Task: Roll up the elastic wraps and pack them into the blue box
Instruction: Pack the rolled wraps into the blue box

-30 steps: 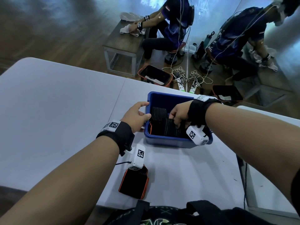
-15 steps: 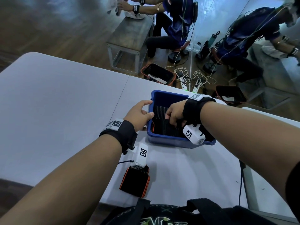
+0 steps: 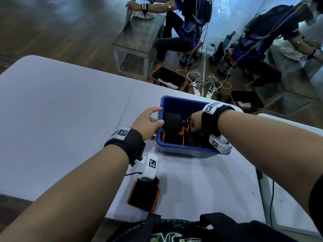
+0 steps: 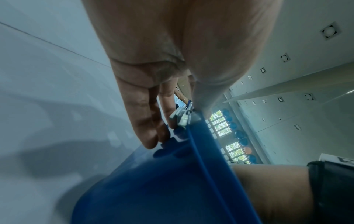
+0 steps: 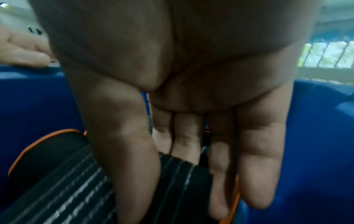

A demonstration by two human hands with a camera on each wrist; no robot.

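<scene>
On the grey counter (image 3: 70, 119), the blue box (image 3: 183, 151) is gripped at its rim by the left hand (image 3: 148, 123); a rolled wrap (image 5: 182, 181) inside is pinched by the right hand (image 3: 195, 123). A wooden floor (image 3: 61, 32) is seen behind.

Blue box (image 3: 185, 151): smooth plastic, slight sheen. Elastic wraps (image 3: 172, 120) inside: ribbed black cloth, orange-edged, matt. Wrap on table (image 3: 144, 195), 7 o'clock from box: same cloth. Table (image 3: 61, 119): smooth, matt, pale grey.
</scene>
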